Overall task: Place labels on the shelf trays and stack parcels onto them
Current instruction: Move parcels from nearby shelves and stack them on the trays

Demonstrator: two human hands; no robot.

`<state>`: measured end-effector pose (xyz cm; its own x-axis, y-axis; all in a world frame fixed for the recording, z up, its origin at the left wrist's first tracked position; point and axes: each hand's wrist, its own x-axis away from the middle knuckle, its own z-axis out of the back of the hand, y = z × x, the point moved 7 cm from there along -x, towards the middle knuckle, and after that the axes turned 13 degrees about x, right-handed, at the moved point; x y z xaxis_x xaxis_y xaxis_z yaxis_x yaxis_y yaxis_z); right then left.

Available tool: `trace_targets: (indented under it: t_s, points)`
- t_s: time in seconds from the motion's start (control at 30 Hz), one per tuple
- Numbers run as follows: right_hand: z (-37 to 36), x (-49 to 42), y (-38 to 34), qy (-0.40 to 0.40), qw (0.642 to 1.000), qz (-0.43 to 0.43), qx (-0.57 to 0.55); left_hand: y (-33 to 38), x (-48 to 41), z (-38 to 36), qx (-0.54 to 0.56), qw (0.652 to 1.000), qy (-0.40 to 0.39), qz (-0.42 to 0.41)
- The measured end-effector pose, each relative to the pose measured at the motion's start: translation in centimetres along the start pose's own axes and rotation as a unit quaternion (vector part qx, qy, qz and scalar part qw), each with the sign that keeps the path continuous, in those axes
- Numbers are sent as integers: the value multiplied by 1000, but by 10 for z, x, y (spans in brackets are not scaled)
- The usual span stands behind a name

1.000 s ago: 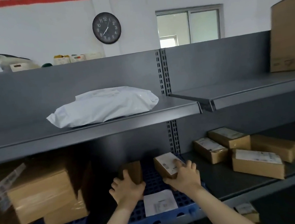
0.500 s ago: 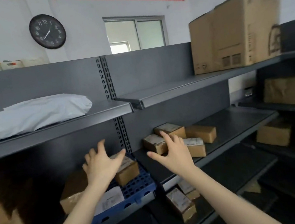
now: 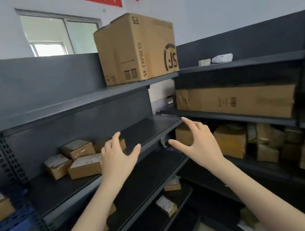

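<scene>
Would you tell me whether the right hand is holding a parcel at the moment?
No, open: the right hand has its fingers spread, nothing between them.

Small parcels [image 3: 85,165] occupy the grey shelf [image 3: 149,125]; upper shelf [image 3: 60,109] bears a large carton [image 3: 135,46].

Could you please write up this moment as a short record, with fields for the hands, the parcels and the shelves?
left hand: open, fingers spread, holds nothing, in the air before the middle shelf
right hand: open, fingers spread, holds nothing
small parcels: labelled boxes clustered on the middle shelf, left of the hands
big carton: upright on the top shelf, printed SF EXPRESS
long carton: lying flat on the right-hand unit
blue tray: lower left, a box on it
</scene>
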<state>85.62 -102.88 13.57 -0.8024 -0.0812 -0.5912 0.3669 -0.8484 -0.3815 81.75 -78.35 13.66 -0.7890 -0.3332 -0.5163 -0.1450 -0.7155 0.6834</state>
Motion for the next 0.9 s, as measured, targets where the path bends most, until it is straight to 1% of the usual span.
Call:
trace_targets:
  t_s: [0.13, 0.3, 0.4, 0.63, 0.73, 0.9]
  points:
    - [16, -6, 66, -2, 999, -30, 26, 31, -8, -71, 9, 999, -37, -4]
    - [5, -29, 125, -11, 998, -49, 24, 30, -21, -142, 4, 997, -71, 12]
    - [-16, -54, 146, -20, 999, -40, 18, 24, -42, -170, -2, 998, -57, 18]
    - [-74, -138, 183, -57, 998, -3, 1, 11, -113, -223, -22, 999, 4, 39]
    - [-85, -170, 201, -58, 998, 24, -3, 14, -135, -246, -22, 998, 26, 55]
    - [-101, -212, 228, -72, 996, 40, -26, 25, -152, -278, -35, 997, 36, 65]
